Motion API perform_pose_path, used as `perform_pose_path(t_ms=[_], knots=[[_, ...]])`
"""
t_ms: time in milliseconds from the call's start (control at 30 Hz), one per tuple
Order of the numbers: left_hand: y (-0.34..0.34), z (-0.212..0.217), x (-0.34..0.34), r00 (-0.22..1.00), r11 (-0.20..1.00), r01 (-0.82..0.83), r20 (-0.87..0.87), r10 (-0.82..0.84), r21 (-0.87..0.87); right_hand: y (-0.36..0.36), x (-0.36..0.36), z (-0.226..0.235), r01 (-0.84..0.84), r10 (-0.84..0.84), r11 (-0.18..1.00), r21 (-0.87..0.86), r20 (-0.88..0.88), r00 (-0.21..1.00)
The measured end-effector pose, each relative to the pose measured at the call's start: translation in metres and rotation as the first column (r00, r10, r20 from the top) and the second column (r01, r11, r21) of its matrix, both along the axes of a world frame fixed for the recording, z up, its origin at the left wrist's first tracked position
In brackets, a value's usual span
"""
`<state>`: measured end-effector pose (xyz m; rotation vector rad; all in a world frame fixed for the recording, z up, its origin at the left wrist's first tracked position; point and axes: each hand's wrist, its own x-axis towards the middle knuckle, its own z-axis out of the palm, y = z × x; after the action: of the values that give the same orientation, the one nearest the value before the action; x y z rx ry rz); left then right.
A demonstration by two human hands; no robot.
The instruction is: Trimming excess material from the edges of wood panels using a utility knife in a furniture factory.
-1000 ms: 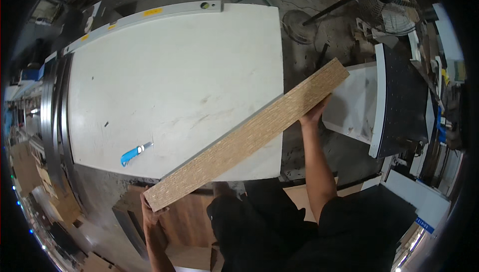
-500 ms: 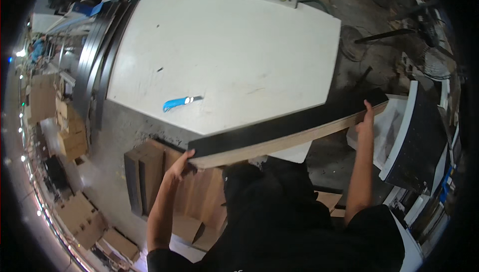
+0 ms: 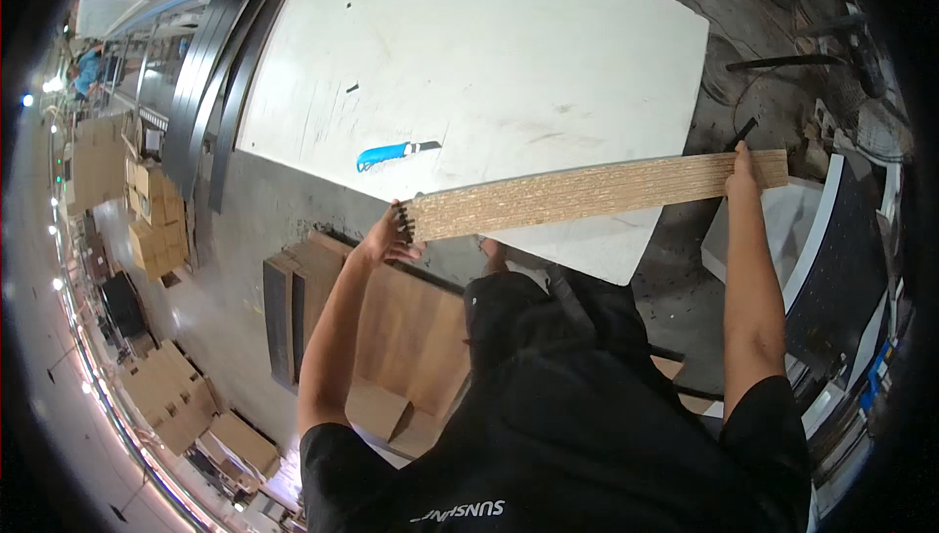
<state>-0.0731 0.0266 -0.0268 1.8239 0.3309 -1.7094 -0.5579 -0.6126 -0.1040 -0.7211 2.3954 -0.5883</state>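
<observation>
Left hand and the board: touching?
Touching. The head view shows the left hand gripping the board by its end, fingers wrapped over the end edge.

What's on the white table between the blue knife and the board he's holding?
Nothing: in the head view, bare tabletop separates the knife from the board.

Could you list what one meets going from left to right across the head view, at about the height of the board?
Stacked cardboard boxes → blue-handled utility knife → left hand → long particle board → right hand → dark perforated panel.
</observation>
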Motion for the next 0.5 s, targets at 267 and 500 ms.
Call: perform_pose_path(t_ms=[267,500], knots=[[0.027,0.003,-0.037,0.482,0.782,0.587,0.867,-0.129,-0.210,0.002,-0.011,0.002,-0.077,0.079,0.997,-0.020,0.242,0.967],[0.024,0.014,-0.035,0.378,0.825,0.543,0.923,-0.077,-0.154,0.096,0.109,0.114,-0.362,0.288,0.893,-0.268,-0.280,0.916]])
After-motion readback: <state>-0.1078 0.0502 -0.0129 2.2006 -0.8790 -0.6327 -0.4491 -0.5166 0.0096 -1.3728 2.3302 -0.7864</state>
